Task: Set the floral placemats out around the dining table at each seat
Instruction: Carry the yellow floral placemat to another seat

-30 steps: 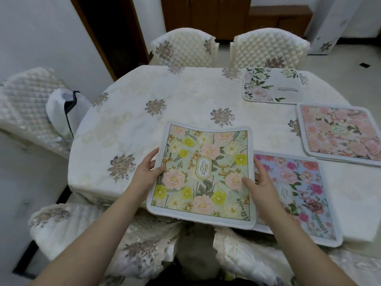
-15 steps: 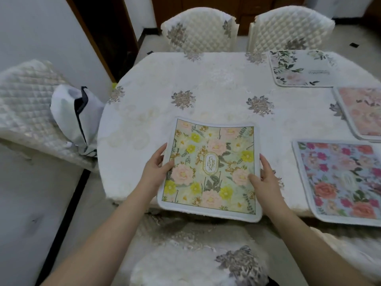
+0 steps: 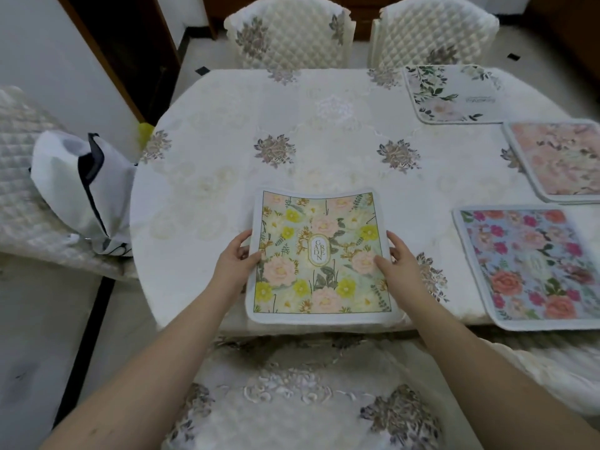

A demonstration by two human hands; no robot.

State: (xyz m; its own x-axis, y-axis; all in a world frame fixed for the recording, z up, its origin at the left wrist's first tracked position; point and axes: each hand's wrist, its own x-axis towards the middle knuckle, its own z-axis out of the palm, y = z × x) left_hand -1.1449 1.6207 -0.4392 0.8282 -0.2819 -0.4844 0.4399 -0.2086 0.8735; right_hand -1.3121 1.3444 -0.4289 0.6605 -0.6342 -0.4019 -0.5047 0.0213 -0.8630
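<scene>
The left hand (image 3: 236,265) pinched the left edge of a yellow-and-peach placemat (image 3: 319,254), thumb on top and fingers tucked beneath. The right hand (image 3: 397,267) gripped the opposite edge the same way, thumb lying across a printed peach bloom. The mat was a soft, rounded-corner square with a pale fabric border, a pastel green ground, and an oval label reading "GARDEN" at its centre. It sat at the near edge of the surface (image 3: 227,164), its far edge bowed slightly upward, its near edge just overhanging the rim.

The surface was oval and covered by a cream cloth with tone-on-tone woven patterns and embroidered grey-brown flower clusters. Three other mats lay flat to the right: a blue placemat (image 3: 532,266) with red and pink roses at the near edge, a blush-pink placemat (image 3: 561,159) beyond it, and a white placemat (image 3: 451,94) with green leaves at the far side.

Two quilted, diamond-stitched chair backs (image 3: 292,34) stood at the far side. A near chair seat (image 3: 308,394) with lace-like embroidery showed between the forearms. A white cloth bag (image 3: 65,186) with dark trim slumped on a quilted chair at the left.
</scene>
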